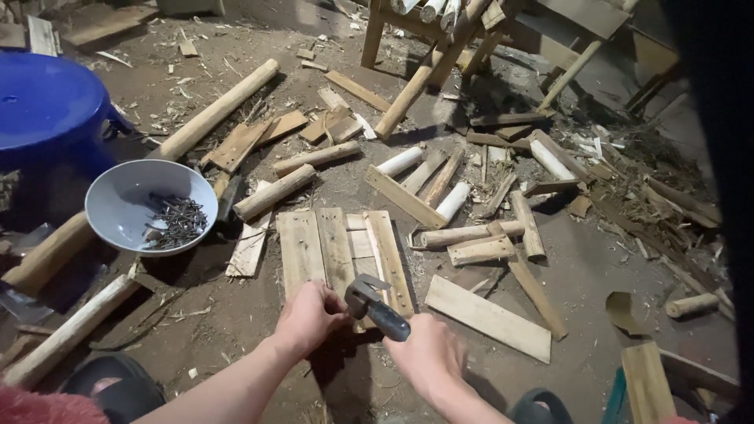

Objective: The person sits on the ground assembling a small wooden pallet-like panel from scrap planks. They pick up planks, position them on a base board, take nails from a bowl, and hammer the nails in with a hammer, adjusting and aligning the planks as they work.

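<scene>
My right hand [428, 355] grips a grey claw hammer [375, 305], its head raised just over the near end of a small panel of nailed wooden slats [334, 247] lying on the dirt floor. My left hand [309, 316] rests with fingers pinched together on the panel's near edge, right beside the hammer head; whether it pinches a nail I cannot see. A pale grey bowl [126, 206] holding several dark nails [174, 220] sits to the left of the panel.
A blue plastic stool [47, 110] stands at the far left. Long round poles [212, 111], short logs and offcut boards [487, 317] litter the floor. A rough wooden frame [424, 47] stands at the back. My sandalled feet [110, 386] are at the bottom.
</scene>
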